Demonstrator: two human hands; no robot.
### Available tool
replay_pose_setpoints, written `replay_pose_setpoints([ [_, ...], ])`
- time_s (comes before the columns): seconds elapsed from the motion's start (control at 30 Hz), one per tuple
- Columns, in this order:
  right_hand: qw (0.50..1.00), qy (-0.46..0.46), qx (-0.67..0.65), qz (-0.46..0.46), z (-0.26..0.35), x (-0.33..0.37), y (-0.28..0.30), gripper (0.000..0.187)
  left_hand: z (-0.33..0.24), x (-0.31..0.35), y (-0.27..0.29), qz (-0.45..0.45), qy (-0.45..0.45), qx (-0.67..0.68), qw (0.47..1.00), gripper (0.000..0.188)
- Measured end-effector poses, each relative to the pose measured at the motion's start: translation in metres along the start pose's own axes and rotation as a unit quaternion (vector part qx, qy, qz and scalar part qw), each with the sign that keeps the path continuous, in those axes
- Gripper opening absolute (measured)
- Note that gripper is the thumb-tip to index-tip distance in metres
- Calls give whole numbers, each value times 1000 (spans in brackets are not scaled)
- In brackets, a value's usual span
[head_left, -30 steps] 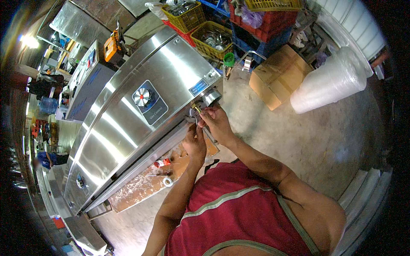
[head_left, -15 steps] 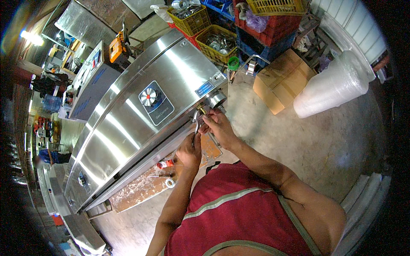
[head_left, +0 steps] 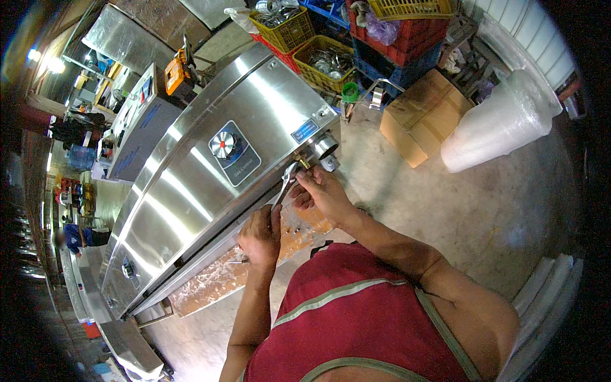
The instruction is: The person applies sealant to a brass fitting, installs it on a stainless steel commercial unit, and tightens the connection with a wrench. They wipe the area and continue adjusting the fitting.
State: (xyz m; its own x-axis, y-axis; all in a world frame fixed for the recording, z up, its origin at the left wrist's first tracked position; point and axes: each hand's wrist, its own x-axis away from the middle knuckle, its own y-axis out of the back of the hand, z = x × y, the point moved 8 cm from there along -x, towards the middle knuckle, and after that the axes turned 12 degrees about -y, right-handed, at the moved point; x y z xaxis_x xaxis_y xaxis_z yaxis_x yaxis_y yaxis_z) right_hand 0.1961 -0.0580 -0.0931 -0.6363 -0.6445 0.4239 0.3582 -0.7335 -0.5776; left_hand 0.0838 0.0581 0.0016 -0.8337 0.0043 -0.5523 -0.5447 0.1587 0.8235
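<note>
A long stainless steel gas appliance [head_left: 172, 210] stretches across the left and middle, with a round control knob [head_left: 222, 145] on its front panel. At its near right corner, a small brass fitting [head_left: 303, 162] sticks out beside a short round metal pipe end [head_left: 325, 147]. My left hand [head_left: 259, 234] is closed around the handle of a wrench [head_left: 288, 180], whose head lies by the fitting. Thumb and forefinger of my right hand [head_left: 326, 195] pinch at the fitting's outer end, partly hiding it; the other fingers curl beneath.
Below the appliance lies a worn board [head_left: 216, 278] with small items. Beyond the right corner stand a cardboard box [head_left: 423, 114], a bubble-wrap roll [head_left: 499, 130] and yellow crates [head_left: 328, 60] of metal parts. A person [head_left: 76, 237] is at the far left.
My left hand has moved down and left with the wrench, swinging its handle away from my right hand. My right hand stays at the brass fitting.
</note>
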Motion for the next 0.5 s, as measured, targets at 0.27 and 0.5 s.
replay_pose_setpoints([
  [0.27,999,-28,14,19,-1,3,-8,44,-8,-26,25,56,-10,-46,997,15],
  [0.5,999,-34,0,36,5,8,-17,39,-11,-34,24,85,17,-44,995,19],
])
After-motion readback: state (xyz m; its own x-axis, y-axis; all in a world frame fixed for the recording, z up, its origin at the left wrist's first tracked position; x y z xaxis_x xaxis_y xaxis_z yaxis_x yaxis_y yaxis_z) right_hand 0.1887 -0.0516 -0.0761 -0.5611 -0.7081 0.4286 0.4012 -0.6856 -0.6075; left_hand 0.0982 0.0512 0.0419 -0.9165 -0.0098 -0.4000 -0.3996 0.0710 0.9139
